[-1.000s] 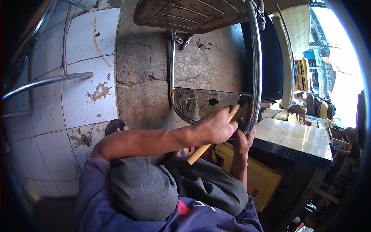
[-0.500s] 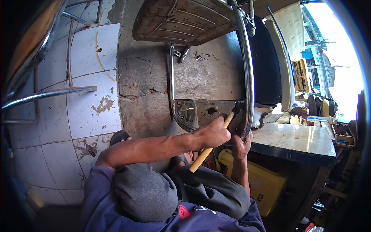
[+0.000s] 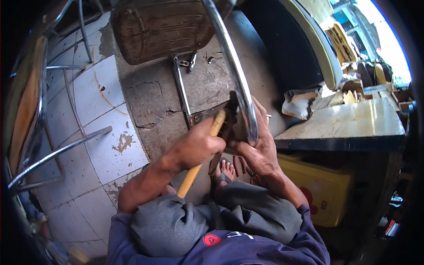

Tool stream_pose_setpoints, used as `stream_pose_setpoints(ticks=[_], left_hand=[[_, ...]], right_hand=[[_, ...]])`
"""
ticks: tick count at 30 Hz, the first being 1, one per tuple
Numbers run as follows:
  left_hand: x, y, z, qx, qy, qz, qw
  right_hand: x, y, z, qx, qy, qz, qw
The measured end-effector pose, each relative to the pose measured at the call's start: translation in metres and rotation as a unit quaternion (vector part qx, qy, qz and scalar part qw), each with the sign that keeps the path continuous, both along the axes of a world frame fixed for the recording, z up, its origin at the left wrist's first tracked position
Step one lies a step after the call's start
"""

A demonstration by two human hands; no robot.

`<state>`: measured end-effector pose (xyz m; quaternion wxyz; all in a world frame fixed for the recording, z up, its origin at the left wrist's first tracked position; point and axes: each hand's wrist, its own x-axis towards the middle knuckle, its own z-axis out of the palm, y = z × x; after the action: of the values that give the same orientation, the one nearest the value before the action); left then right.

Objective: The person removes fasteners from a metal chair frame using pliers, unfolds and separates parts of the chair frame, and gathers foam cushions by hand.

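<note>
My left hand (image 3: 201, 143) is closed round the yellow wooden handle (image 3: 191, 179) of a hammer, whose dark head lies against the chair frame and is hard to make out. The chair frame (image 3: 236, 70) is a bent chrome tube, tilted, with a dark metal plate across its near end. My right hand (image 3: 260, 148) grips the tube's curved near corner, fingers behind it and thumb on the near side. Farther up the frame is a worn brown panel (image 3: 163, 35), with a small bracket (image 3: 185, 63) beneath it. My left hand partly hides the plate.
At right stands a low table (image 3: 340, 119) with a dark edge, above a yellow box (image 3: 318, 185). Red-handled pliers (image 3: 252, 176) lie on the floor by my foot. Another chrome frame (image 3: 66, 152) stands at left on white tiles. A black cushioned piece (image 3: 287, 48) leans behind.
The chair frame has tilted and its near end has swung left. Both hands have moved left with it, and my right hand shows more fully round the tube. The view has also turned.
</note>
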<state>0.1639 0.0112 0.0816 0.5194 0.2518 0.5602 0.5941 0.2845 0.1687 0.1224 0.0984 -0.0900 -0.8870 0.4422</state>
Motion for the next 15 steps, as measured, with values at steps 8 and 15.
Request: stream_pose_setpoints(ticks=[8,15], left_hand=[[-0.013,-0.034,0.009,-0.069,-0.123,0.111,0.984],[-0.004,-0.029,0.011,-0.025,-0.155,0.126,0.980]], right_hand=[[0.023,0.044,-0.041,-0.324,0.005,0.022,0.946],[0.105,0.186,-0.225,-0.172,-0.397,-0.323,0.842]])
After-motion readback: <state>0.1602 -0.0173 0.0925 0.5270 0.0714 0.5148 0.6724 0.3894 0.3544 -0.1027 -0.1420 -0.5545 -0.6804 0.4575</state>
